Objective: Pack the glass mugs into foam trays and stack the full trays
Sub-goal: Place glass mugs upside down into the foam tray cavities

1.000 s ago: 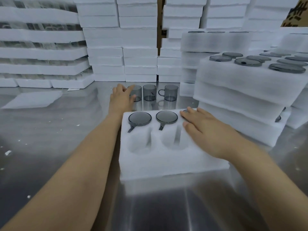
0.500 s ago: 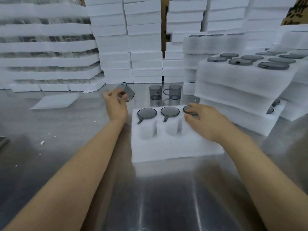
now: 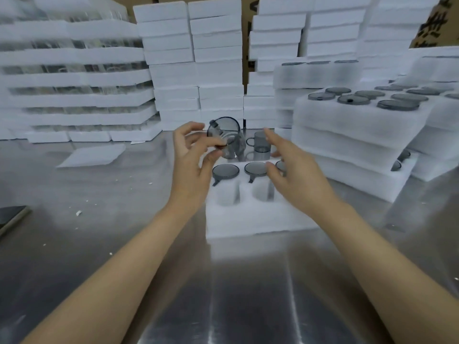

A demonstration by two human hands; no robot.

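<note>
Item: left hand — raised above the steel table, fingers pinched on a smoky grey glass mug; the mug is tilted, its round base turned toward the camera, held clear of the table just behind the far left corner of the foam tray.

Item: right hand — fingers spread and slack, gripping nothing; it hovers over the right side of the tray, its fingertips near the held mug but apart from it.

Item: foam tray — white, lying flat on the table between the two forearms; back row holds three mugs seated upside down, of which the left one and the middle one show full grey discs, the third partly hidden by the right hand; the front cavities stand unfilled.

Item: loose mug — upright on the table behind the tray, handle to the left.

Item: filled trays — stacked at right, top layer showing grey mug bases.

Item: foam stacks — white, piled along the back wall; a single loose foam sheet lies on the table at left.
</note>
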